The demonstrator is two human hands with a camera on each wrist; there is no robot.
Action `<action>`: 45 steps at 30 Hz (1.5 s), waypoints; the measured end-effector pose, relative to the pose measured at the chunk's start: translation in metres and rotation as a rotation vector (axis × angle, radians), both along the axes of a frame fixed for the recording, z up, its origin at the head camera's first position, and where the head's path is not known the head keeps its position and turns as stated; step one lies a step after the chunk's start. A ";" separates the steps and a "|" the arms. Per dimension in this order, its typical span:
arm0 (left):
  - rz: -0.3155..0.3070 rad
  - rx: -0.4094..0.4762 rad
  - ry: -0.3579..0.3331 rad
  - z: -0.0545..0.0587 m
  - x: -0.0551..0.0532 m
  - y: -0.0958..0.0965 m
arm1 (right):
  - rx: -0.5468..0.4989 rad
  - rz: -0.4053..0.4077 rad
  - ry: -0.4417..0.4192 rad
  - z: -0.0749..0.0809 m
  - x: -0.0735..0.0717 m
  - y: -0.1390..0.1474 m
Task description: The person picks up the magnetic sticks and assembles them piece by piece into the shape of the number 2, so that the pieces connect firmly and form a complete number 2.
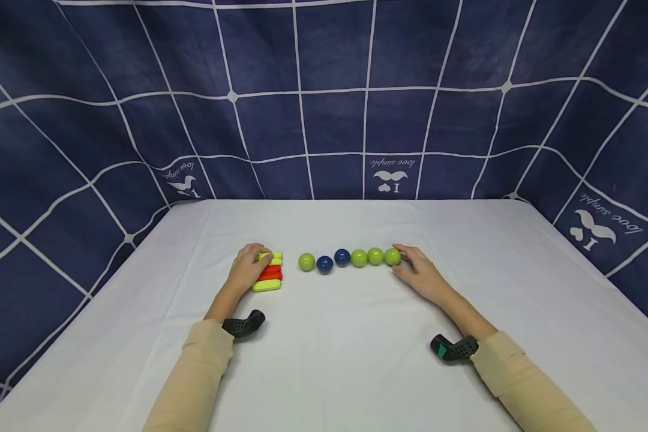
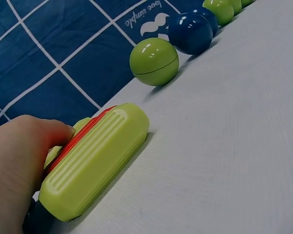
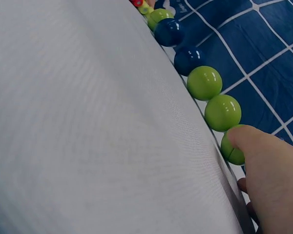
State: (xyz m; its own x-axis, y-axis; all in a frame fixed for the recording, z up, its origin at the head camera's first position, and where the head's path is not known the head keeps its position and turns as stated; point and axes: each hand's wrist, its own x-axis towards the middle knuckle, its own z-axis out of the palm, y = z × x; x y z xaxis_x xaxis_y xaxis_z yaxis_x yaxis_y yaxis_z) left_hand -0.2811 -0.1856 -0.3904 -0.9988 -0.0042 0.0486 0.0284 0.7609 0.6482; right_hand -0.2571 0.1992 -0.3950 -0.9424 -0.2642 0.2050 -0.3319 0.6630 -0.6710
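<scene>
My left hand (image 1: 244, 268) lies at the left end of a row of ribbed plastic bars, its thumb and fingers about the far yellow-green bar (image 1: 276, 255). Red bars (image 1: 270, 273) sit in the middle of that row, and another yellow-green bar (image 2: 95, 165) forms the near side. In the left wrist view, the fingers behind the bars are hidden. On the other side, my right hand (image 1: 423, 279) holds the rightmost green ball (image 1: 392, 257) between thumb and fingers. Its thumb overlaps the ball (image 3: 231, 148) in the right wrist view.
Between the hands runs a slightly uneven line of glossy balls: a green ball (image 1: 306, 261), two blue balls (image 1: 324, 264), then more green balls (image 1: 359, 258). A white cloth (image 1: 324, 360) covers the table. Behind it hangs a dark blue checked curtain (image 1: 329, 120).
</scene>
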 end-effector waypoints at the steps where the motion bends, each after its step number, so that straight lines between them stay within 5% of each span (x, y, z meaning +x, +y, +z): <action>1: -0.001 0.012 0.004 0.000 0.000 0.000 | 0.023 0.006 0.015 0.000 0.000 0.000; 15: 0.087 0.275 0.093 0.001 0.002 -0.002 | 0.085 -0.017 0.045 -0.001 0.000 0.000; 21: 0.117 0.306 0.393 0.011 0.007 0.015 | 0.089 -0.029 0.041 -0.001 0.000 0.001; 26: -0.028 0.289 0.536 0.023 0.018 0.051 | 0.081 -0.032 0.056 0.000 0.001 0.000; 36: -0.340 0.289 0.338 0.019 0.048 0.113 | 0.063 -0.021 0.052 0.001 0.003 -0.004; 45: -0.441 0.183 0.182 0.003 0.052 0.124 | 0.072 -0.056 0.082 0.003 0.003 -0.007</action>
State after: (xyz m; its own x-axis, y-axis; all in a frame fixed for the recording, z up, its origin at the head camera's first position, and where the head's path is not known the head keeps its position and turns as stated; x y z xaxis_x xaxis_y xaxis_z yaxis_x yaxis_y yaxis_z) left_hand -0.2294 -0.0613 -0.3871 -0.8831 0.3907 0.2599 0.4457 0.5254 0.7248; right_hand -0.2542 0.1924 -0.3916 -0.9369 -0.2286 0.2644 -0.3449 0.7273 -0.5934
